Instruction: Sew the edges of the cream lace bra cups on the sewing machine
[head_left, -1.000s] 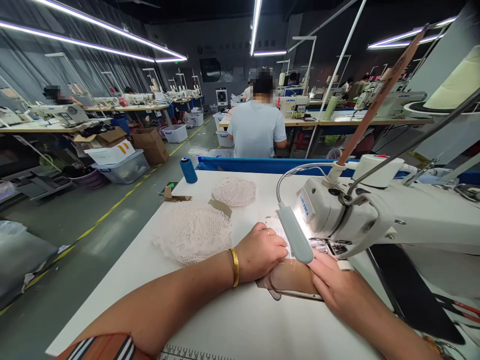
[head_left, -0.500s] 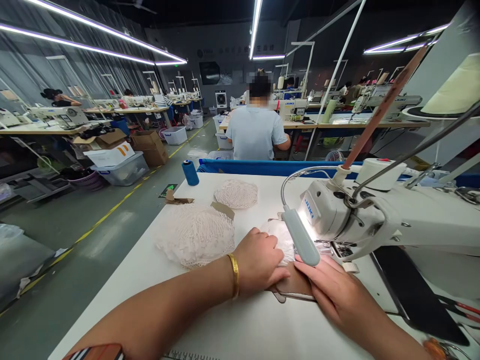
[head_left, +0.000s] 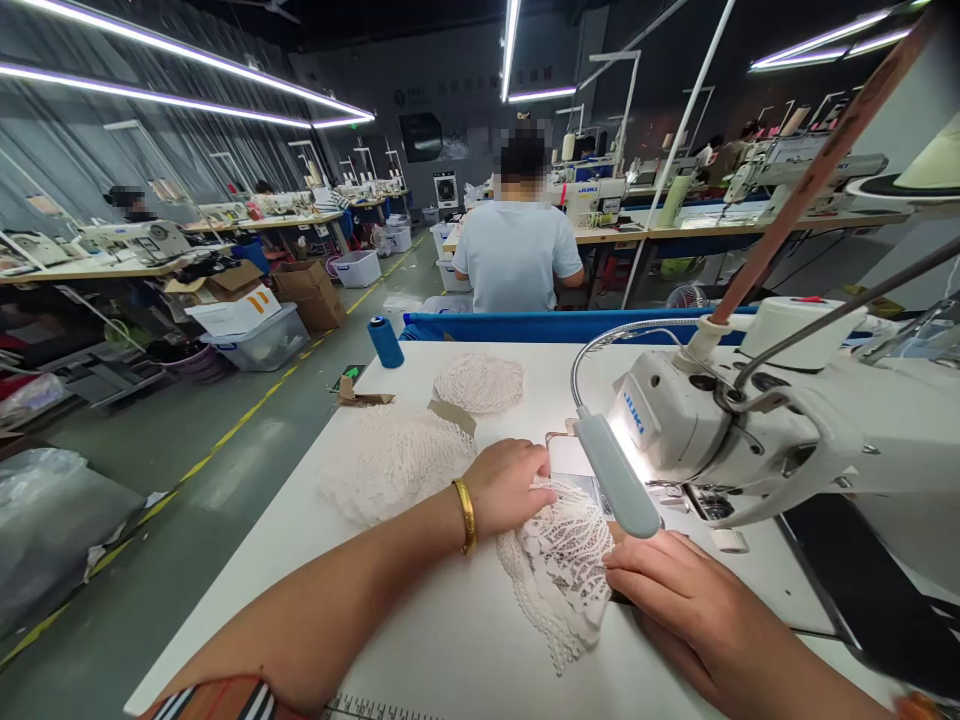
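A white lace piece with a scalloped edge lies fanned out on the white sewing table, in front of the sewing machine. At its upper left edge is my left hand, thumb and fingers closed on the lace. My right hand grips the right edge, fingers together; a bit of brown material shows by these fingertips. The grey lamp hides part of the needle area. A pale panel with a brown rim shows behind the lace.
Left of my hands lie a large lace heap and a smaller lace bundle. A blue thread cone stands at the far left corner. Beyond the blue cloth, a person in a light blue shirt sits facing away.
The lace has come out from the needle area towards me and is now spread face-on. The brown piece that lay between my hands is mostly covered. My right hand has shifted slightly down.
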